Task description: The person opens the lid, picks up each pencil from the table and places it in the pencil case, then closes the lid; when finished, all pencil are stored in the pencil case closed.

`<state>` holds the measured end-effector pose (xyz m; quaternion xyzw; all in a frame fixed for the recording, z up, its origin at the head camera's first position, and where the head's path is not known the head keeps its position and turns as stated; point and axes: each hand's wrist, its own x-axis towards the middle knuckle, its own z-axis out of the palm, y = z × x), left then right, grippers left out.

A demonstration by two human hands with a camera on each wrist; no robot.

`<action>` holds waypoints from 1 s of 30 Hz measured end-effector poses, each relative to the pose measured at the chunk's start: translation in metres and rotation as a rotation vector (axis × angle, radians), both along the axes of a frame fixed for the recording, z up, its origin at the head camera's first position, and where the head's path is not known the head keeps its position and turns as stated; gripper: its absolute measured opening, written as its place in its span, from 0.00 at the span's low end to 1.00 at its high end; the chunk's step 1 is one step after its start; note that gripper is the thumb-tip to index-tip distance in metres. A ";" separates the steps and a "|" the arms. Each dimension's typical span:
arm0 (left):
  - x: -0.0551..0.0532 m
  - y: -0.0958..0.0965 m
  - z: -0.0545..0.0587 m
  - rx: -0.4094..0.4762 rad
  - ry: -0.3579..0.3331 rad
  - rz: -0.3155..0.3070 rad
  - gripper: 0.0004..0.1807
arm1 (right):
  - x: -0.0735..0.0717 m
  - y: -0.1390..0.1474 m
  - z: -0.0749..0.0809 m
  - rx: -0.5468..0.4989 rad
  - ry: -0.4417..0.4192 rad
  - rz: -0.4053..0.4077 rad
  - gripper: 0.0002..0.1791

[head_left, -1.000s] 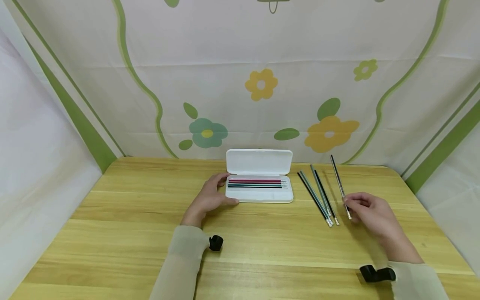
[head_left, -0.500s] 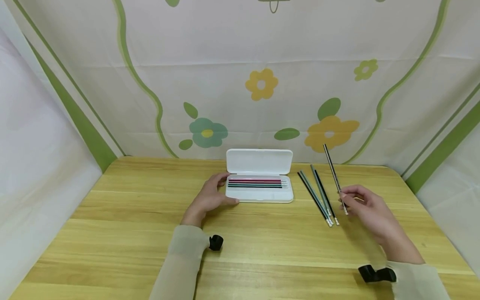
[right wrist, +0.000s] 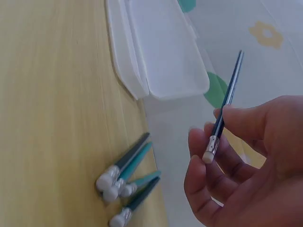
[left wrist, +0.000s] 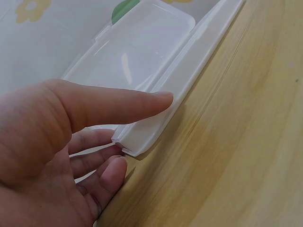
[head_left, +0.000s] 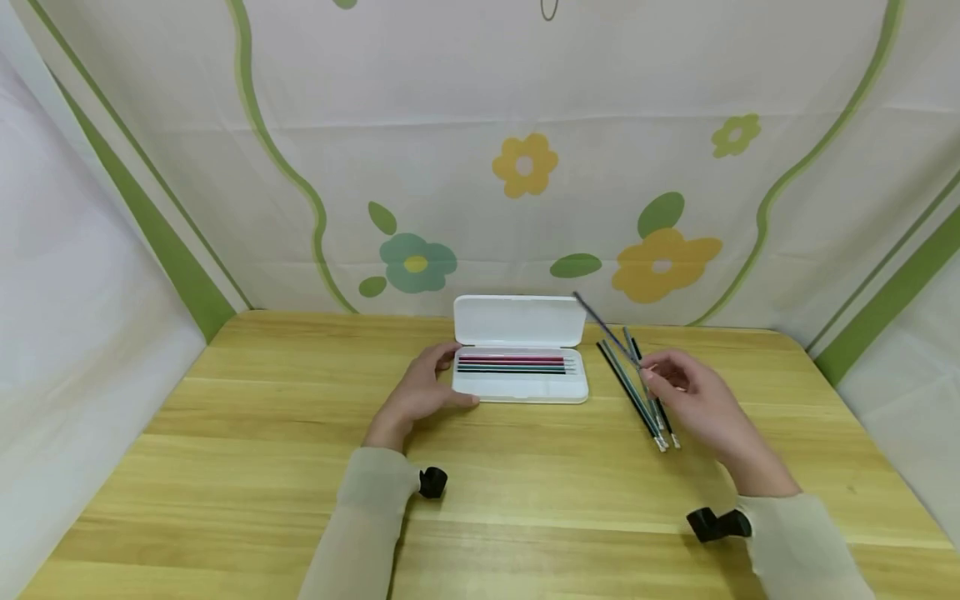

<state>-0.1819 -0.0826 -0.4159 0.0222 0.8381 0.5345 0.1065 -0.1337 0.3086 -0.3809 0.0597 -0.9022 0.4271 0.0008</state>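
Observation:
A white pencil case [head_left: 525, 389] stands with its lid [head_left: 517, 320] raised, and a few red, green and dark pencils [head_left: 510, 366] lie side by side inside it. My left hand [head_left: 420, 393] holds the case's left end, thumb along the front wall and fingers at the back corner. Above the table, my right hand [head_left: 693, 404] pinches a dark pencil [right wrist: 230, 92] between thumb and fingers near its eraser end. That pencil tilts up and left toward the lid. Beneath it, several green and black pencils [head_left: 628, 387] lie in a loose bunch, erasers toward me.
The wooden table [head_left: 225, 467] runs back to a hanging cloth [head_left: 420, 100] printed with flowers. More cloth [head_left: 97, 292] hangs along the left and right sides. A black wrist camera [head_left: 432, 483] sits at the left cuff, another [head_left: 717, 525] at the right.
My right hand has moved left and slightly away from me with the pencil, whose far end has swung left over the loose bunch. The left hand has stayed on the case.

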 end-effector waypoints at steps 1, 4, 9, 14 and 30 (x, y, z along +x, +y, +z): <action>0.000 0.000 0.000 0.001 -0.002 0.001 0.50 | -0.003 -0.005 0.002 0.032 0.008 0.007 0.17; 0.002 -0.001 0.000 0.007 -0.009 0.005 0.50 | -0.015 -0.019 0.005 0.128 0.051 0.026 0.14; 0.003 0.000 0.001 0.014 -0.009 0.006 0.50 | -0.038 -0.040 0.005 0.216 0.142 0.090 0.08; 0.003 0.002 -0.001 0.024 -0.004 0.006 0.50 | -0.055 -0.059 -0.001 0.271 0.179 0.134 0.06; 0.003 0.002 -0.002 0.017 0.008 0.006 0.49 | -0.072 -0.090 -0.011 0.310 0.167 0.148 0.04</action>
